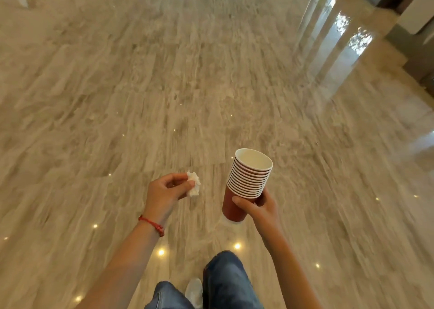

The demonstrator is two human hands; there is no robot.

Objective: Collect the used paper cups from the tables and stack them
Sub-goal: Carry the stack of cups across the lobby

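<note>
cups and tissue carried over a glossy floor
right hand (259, 206) grips the stack of red paper cups (246, 184), slightly tilted; left hand (165, 191) pinches a crumpled white tissue (194, 186).

Nothing readable here, honestly. The stack of paper cups (246, 181) at lower centre of the frame has plain red sides and white rims, with no logo or print showing, and the marble floor (164, 85) carries no signs or numbers either.
</note>
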